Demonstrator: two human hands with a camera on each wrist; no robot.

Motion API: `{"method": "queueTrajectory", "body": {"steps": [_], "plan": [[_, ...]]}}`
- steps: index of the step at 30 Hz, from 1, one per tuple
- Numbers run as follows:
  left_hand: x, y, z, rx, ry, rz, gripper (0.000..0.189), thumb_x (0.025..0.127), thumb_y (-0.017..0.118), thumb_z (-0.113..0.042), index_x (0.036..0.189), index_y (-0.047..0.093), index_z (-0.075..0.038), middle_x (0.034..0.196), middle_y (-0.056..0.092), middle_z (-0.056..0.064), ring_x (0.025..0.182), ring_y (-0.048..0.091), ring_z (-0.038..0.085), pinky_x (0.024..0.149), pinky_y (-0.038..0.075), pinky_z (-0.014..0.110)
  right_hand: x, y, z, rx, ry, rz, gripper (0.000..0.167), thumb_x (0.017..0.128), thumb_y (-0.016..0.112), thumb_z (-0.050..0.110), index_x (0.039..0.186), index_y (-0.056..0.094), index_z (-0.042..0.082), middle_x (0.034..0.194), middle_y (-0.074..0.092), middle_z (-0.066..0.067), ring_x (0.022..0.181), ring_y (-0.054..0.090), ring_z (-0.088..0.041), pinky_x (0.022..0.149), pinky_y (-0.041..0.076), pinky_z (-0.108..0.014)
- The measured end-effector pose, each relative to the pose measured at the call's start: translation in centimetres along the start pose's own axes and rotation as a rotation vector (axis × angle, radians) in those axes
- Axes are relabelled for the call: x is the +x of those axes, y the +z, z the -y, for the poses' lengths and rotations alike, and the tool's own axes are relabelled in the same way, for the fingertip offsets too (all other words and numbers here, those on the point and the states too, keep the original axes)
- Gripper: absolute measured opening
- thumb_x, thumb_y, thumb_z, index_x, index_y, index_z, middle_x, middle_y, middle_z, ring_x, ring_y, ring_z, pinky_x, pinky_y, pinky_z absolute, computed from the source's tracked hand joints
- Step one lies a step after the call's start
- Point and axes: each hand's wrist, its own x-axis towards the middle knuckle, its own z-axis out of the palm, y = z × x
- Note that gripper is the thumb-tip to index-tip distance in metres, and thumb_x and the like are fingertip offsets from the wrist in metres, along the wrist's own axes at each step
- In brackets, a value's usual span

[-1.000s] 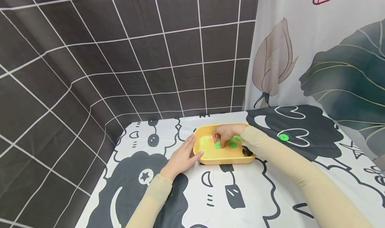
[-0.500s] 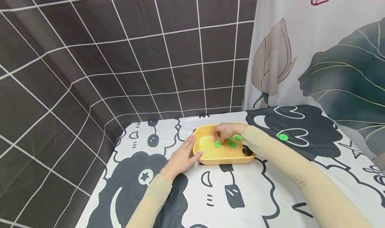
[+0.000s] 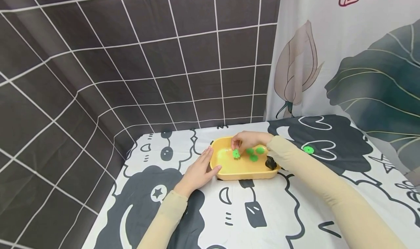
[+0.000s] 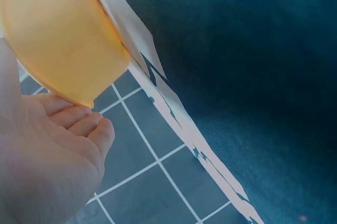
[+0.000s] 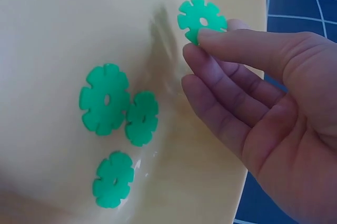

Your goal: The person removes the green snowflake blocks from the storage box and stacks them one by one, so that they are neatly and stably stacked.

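My right hand (image 3: 251,139) is over the yellow tray (image 3: 247,176), pinching a green notched plastic disc (image 5: 196,11) between thumb and fingers. In the right wrist view that disc has a hole in its middle and slots round its edge. Several more such discs lie on the tray floor: a larger-looking one (image 5: 105,99), one beside it (image 5: 142,118) and one lower down (image 5: 114,180). My left hand (image 3: 198,170) rests at the tray's left end, fingers extended along the outside and thumb at the front rim. The left wrist view shows its fingertips against the tray rim (image 4: 79,102).
Another green disc (image 3: 308,150) lies on the patterned tablecloth (image 3: 226,227), right of the tray. A small black object (image 3: 271,163) shows under my right sleeve, overlapping the tray's right end. Behind the table hangs a dark grid-patterned curtain (image 3: 183,59).
My right hand has shifted slightly toward the back of the tray, with the pinched disc moving along and tilting. The left hand and the tray have stayed put.
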Motion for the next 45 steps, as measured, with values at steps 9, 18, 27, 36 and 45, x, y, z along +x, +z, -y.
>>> {"method": "queueTrajectory", "body": {"steps": [9,18,27,36,45], "plan": [[0.1,0.3,0.0,-0.011,-0.003,0.001,0.085,0.1,0.043,-0.065,0.16,0.025,-0.006,0.167,0.02,0.005,0.153,0.02,0.021,0.121,0.024,0.041,-1.1,-0.7,-0.4,0.009,0.008,-0.046,0.019,0.082,0.072,-0.003,0.096,0.067,0.008,0.084,0.06,0.0,0.079,0.054,-0.014,0.076,0.047,-0.028],[-0.1,0.3,0.0,-0.012,0.001,-0.008,0.084,0.101,0.044,-0.063,0.16,0.025,-0.005,0.166,0.021,0.007,0.152,0.021,0.023,0.121,0.025,0.041,-3.0,-2.0,-0.6,0.092,0.021,-0.123,0.016,0.089,0.068,0.001,0.104,0.068,0.006,0.096,0.064,-0.003,0.093,0.056,-0.02,0.088,0.048,-0.035],[-0.1,0.4,0.1,-0.006,0.015,-0.018,0.083,0.101,0.044,-0.061,0.16,0.025,-0.005,0.166,0.021,0.007,0.152,0.022,0.022,0.12,0.026,0.042,-5.6,-3.4,-1.3,0.133,0.053,-0.2,0.016,0.09,0.068,0.003,0.106,0.069,0.004,0.095,0.065,-0.005,0.092,0.057,-0.022,0.081,0.05,-0.033],[-0.2,0.6,0.1,-0.005,0.041,-0.043,0.083,0.101,0.046,-0.059,0.159,0.026,-0.003,0.166,0.023,0.008,0.152,0.023,0.023,0.12,0.026,0.04,-9.3,-5.1,-2.7,0.166,0.13,-0.28,0.019,0.092,0.067,0.007,0.111,0.068,0.004,0.097,0.066,-0.008,0.09,0.06,-0.023,0.08,0.052,-0.034],[-0.1,0.2,0.1,-0.001,0.046,-0.041,0.082,0.102,0.047,-0.057,0.159,0.025,-0.003,0.166,0.022,0.009,0.152,0.023,0.024,0.121,0.025,0.04,-13.5,-7.0,-4.1,0.185,0.156,-0.386,0.022,0.096,0.067,0.01,0.117,0.067,0.001,0.101,0.068,-0.011,0.093,0.063,-0.026,0.082,0.054,-0.03]]}}
